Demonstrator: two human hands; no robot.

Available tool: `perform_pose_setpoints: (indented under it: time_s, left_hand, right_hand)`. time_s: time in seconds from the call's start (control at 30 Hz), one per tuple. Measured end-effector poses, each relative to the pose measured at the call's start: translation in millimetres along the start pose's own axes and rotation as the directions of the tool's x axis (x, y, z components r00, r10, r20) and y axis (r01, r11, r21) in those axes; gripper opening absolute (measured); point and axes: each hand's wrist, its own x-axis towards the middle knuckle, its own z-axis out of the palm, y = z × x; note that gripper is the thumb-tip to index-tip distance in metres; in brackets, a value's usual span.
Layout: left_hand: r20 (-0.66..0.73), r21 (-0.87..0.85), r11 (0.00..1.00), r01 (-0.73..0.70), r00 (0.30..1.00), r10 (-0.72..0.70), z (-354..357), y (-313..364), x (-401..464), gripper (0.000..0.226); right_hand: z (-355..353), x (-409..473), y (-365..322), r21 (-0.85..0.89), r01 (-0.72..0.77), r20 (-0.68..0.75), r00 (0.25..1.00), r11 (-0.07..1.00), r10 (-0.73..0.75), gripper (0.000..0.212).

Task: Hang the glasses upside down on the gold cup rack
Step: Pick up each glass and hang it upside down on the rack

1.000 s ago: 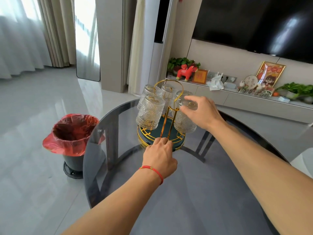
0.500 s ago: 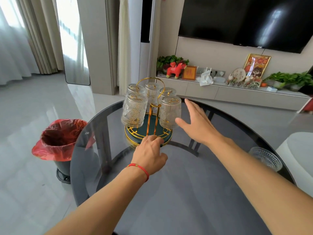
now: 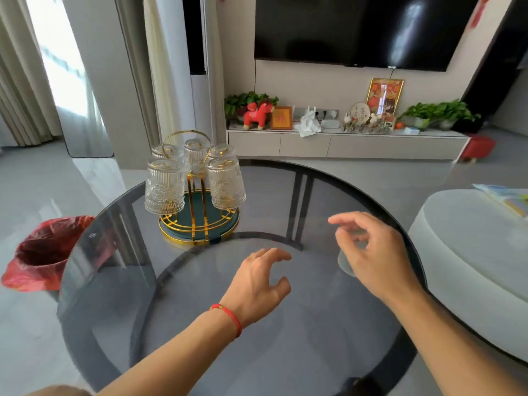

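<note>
The gold cup rack (image 3: 197,226), with a dark green base and a loop handle, stands at the far left of the round glass table (image 3: 257,355). Several ribbed glasses hang upside down on it; the nearest are the front left glass (image 3: 165,187) and the front right glass (image 3: 225,184). My left hand (image 3: 257,284), wearing a red wrist string, hovers open over the table's middle, away from the rack. My right hand (image 3: 374,258) is open with curled fingers just above a loose glass (image 3: 343,263) near the table's right edge; the hand hides most of that glass.
A bin with a red bag (image 3: 43,252) stands on the floor left of the table. A white rounded seat (image 3: 471,252) sits close to the table's right edge. A TV cabinet with ornaments (image 3: 343,141) runs along the far wall.
My right hand let go of the glass now hanging on the rack and swung right to the loose glass. My left hand left the rack's base and moved toward the table's middle. The view turned right.
</note>
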Motion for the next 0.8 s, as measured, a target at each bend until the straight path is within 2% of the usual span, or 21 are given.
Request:
perform_pose_setpoints:
  time_s: [0.13,0.23,0.3,0.37,0.43,0.53,0.6,0.7,0.8]
  left_hand:
    - [0.072,-0.064,0.998,-0.018,0.997,0.023,27,38,15,0.059]
    - [0.082,-0.121,0.993,-0.006,0.996,0.016,41,67,39,0.08]
    - [0.103,-0.163,0.986,0.023,0.995,-0.006,51,85,59,0.097]
    - [0.134,-0.174,0.983,0.063,0.99,-0.039,61,100,77,0.107]
    - [0.146,-0.132,0.987,0.094,0.986,-0.075,71,111,92,0.106]
    - [0.059,-0.035,0.992,0.125,0.991,-0.123,76,117,102,0.091]
    - [0.0,-0.056,0.987,0.15,0.989,-0.151,72,114,101,0.087]
    - [-0.072,-0.268,0.943,0.196,0.972,-0.223,54,99,88,0.086]
    - [-0.071,-0.546,0.806,0.228,0.946,-0.316,27,76,72,0.081]
  right_hand:
    - [-27,6,23,0.092,-0.163,-0.232,0.956,0.982,0.18,0.03]
    - [-39,8,42,0.147,-0.274,-0.372,0.875,0.95,0.31,0.029]
    - [-43,10,52,0.226,-0.353,-0.402,0.815,0.908,0.417,0.027]
    - [-43,10,59,0.312,-0.435,-0.374,0.761,0.844,0.53,0.026]
    - [-43,10,64,0.348,-0.496,-0.339,0.725,0.796,0.6,0.024]
    - [-39,8,69,0.317,-0.554,-0.27,0.725,0.77,0.633,0.021]
    - [-35,7,70,0.269,-0.592,-0.17,0.748,0.76,0.642,0.025]
    - [-25,7,68,0.211,-0.608,-0.008,0.782,0.765,0.623,0.029]
    - [-12,7,53,0.322,-0.674,0.224,0.737,0.665,0.638,0.036]
